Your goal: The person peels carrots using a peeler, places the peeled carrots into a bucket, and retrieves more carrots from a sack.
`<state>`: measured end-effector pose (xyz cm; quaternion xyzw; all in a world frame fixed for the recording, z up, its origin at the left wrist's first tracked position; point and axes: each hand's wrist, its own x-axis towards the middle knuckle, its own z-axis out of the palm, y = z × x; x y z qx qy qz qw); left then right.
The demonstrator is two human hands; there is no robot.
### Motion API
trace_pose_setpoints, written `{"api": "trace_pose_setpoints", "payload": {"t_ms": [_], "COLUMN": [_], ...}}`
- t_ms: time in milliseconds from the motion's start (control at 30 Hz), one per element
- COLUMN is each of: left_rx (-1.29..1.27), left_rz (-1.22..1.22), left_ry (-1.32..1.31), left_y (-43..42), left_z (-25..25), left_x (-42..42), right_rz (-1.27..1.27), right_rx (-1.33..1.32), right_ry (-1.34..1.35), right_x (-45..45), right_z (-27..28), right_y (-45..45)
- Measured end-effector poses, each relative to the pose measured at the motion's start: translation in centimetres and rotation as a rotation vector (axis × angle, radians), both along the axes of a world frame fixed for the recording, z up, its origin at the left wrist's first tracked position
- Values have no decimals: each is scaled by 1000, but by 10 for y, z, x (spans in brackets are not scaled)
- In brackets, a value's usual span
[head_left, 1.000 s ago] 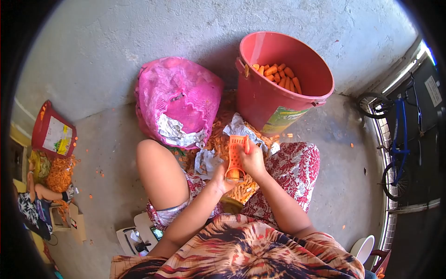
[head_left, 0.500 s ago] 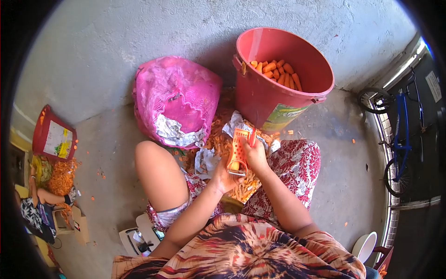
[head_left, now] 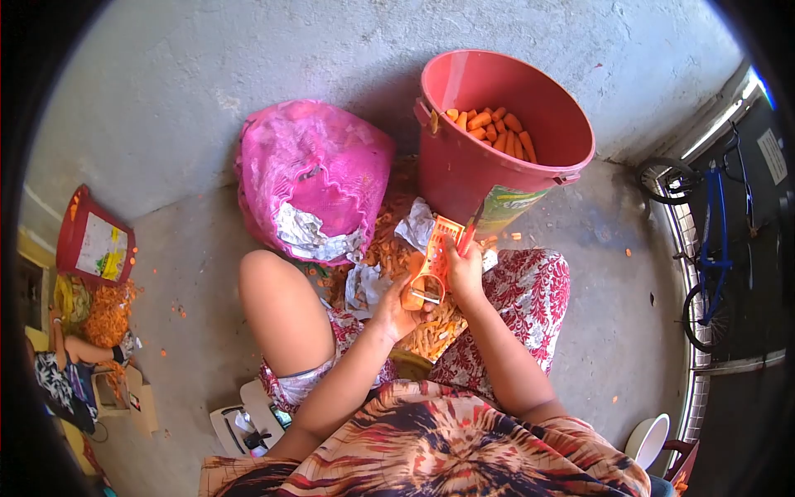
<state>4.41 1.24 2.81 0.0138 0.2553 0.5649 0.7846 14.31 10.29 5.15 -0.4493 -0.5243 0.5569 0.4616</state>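
Observation:
My left hand is closed round a carrot, which points away from me. In my right hand is an orange peeler with holes along its flat handle; its blade end lies against the carrot. A slim red object, perhaps a knife handle, sticks up from the same hand. Below both hands, carrot peelings are heaped between my legs, with crumpled paper among them.
Beyond my hands stands a large red bin with carrots inside. A pink mesh sack leans beside it at the wall. Far left, another person sits near peelings and a red bucket. A blue bicycle is at right.
The peeler has swung to the right and tilted in my right hand, and more of the carrot shows in my left. My right hand has shifted slightly right.

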Motion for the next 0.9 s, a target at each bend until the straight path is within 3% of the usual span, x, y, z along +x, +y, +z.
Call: {"api": "trace_pose_setpoints", "payload": {"t_ms": [100,200,300,500,700,900], "left_rx": [58,-153,-178,-101,-16,-87], "left_rz": [-3,78,116,-30,-107,-84], "left_ry": [-232,-385,-363,-103,-182,-38], "left_y": [0,3,2,-5,-3,-5], "left_z": [-2,-24,-31,-11,-15,-18], "left_x": [-1,-3,-4,6,3,4], "right_rz": [-36,-22,-30,26,73,75], "right_rx": [105,114,109,152,105,171], "right_ry": [-6,-51,-42,-109,-95,-114], "right_x": [-3,-2,-5,-1,-4,-5], "right_z": [7,10,10,7,4,-2], "right_y": [-4,-5,-6,-4,-9,-10]}}
